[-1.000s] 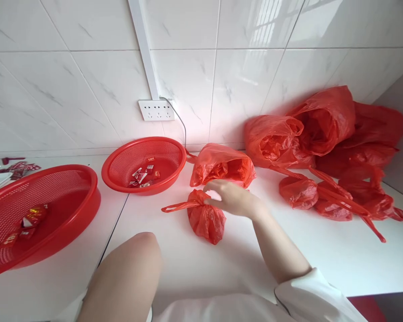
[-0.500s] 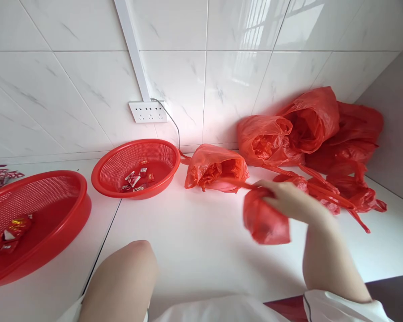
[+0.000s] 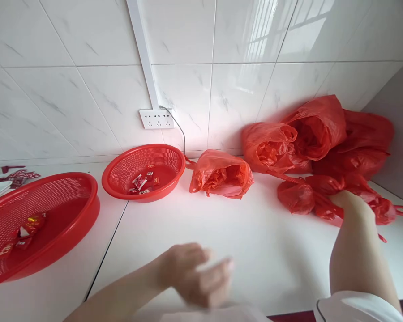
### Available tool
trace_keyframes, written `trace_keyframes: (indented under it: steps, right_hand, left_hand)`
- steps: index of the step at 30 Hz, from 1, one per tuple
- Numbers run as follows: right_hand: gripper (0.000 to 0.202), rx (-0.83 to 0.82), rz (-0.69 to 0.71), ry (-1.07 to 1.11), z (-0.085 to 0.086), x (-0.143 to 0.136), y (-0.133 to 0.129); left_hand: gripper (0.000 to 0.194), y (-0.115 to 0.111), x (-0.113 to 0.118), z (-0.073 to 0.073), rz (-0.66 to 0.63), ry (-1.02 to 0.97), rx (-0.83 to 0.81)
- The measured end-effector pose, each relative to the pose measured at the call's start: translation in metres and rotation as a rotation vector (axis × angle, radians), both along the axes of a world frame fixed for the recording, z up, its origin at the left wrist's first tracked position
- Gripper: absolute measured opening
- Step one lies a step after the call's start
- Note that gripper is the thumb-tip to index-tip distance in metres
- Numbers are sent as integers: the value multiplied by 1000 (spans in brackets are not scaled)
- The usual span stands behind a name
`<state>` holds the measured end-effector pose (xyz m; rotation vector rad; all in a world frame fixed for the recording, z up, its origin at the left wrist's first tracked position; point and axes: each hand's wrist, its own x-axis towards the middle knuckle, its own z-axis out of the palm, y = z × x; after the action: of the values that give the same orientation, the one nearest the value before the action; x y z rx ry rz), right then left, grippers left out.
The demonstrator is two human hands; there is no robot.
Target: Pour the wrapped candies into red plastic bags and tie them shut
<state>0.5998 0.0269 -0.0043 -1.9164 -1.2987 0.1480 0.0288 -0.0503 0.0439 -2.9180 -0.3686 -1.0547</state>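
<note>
My left hand [image 3: 201, 273] hovers over the white table near its front edge, fingers curled but apart and blurred, with nothing in it. At the right, my right hand [image 3: 342, 201] reaches in among small red plastic bags [image 3: 295, 197]; its fingers are hidden by the bags and I cannot see what they hold. An open red bag [image 3: 221, 174] stands by the wall in the middle. Larger red bags [image 3: 270, 145] are heaped at the back right.
A round red basket [image 3: 143, 172] with a few small wrapped packets stands by the wall. A bigger red basket [image 3: 83, 223] with packets fills the left. A socket strip [image 3: 156, 119] with a cable is on the tiled wall.
My right hand has moved right with its small red bag, into the group of bags. My left hand has come into view over the table. The view has shifted slightly.
</note>
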Motion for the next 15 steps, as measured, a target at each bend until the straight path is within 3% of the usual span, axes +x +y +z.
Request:
trace_keyframes:
  steps: [2, 4, 6, 8, 9, 10, 13, 15]
  right_hand:
    - [21, -9, -217, -76, 14, -37, 3]
    - [11, 28, -173, -138, 41, -92, 2]
    - [23, 33, 103, -200, 67, -159, 3]
    - [30, -26, 544, -202, 79, -225, 9]
    - [29, -67, 688, -233, 78, -255, 15]
    - [25, -117, 720, -253, 73, -281, 24]
    - [24, -218, 534, -164, 42, -328, 56]
    - [28, -218, 538, -110, 20, -335, 75]
  left_hand:
    - [21, 23, 11, -7, 24, 37, 49]
    - [24, 52, 25, -19, 188, 121, -89]
    - [27, 80, 42, -35, 307, 193, -263]
    - [41, 106, 60, -52, 390, 166, -357]
    - [50, 118, 69, -61, 420, 126, -380]
    - [55, 128, 78, -68, 440, 84, -396]
    - [57, 153, 100, -84, 427, 24, -493]
    - [56, 163, 107, -90, 388, -4, -641]
